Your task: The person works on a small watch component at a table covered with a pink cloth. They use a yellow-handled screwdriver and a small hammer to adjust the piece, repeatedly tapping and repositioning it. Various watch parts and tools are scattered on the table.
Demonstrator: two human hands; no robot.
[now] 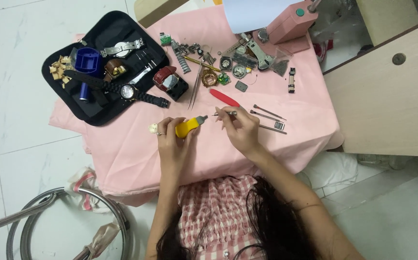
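Both hands closed: left (171, 137) around yellow tool (188, 126), right (238, 126) pinching thin pin (224, 113)

Left hand (170, 137) grips yellow-handled tool (188, 126); right hand (238, 127) pinches thin metal pin (225, 113) over pink cloth (136, 159).

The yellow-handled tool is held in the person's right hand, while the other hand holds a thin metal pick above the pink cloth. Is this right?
Not quite. In the head view the yellow-handled tool is in the left hand, not the right. The right hand is the one that holds the thin metal pick above the pink cloth. The rest is correct.
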